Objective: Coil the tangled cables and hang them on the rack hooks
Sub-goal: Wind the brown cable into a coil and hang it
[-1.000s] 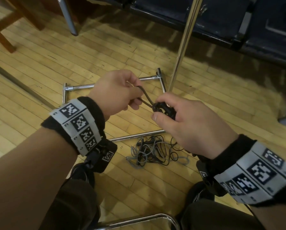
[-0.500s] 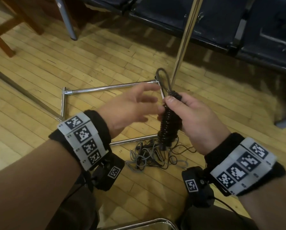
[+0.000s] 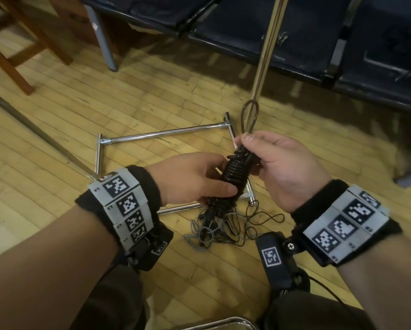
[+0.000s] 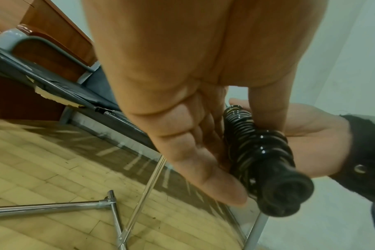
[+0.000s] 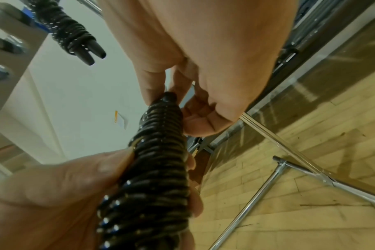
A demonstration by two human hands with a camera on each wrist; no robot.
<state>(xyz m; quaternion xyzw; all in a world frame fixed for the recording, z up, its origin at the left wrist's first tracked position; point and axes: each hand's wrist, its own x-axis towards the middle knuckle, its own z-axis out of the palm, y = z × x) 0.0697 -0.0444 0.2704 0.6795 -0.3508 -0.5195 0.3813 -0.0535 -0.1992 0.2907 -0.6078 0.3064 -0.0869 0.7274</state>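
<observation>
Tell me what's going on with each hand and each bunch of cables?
Left hand: gripping the wound bundle's middle.
Right hand: pinching the bundle's top.
Bundle: tightly wound, loop sticking up, held off the floor.
Cable pile: tangled on the floor.
Hung coil: wound, hanging.

We see a black coiled cable point(image 3: 235, 173), wound tight into a thick bundle with many shiny rings. It is tilted, top end up and away from us. A thin loop point(image 3: 249, 117) sticks up from its top. Below it, on the wooden floor, lies a messy pile of tangled cables point(image 3: 226, 226), grey and black, with thin loops spilling out. The pile sits just beside the near bar of the shiny metal rack base point(image 3: 166, 134). Another wound black cable point(image 5: 68, 33) hangs higher up.
</observation>
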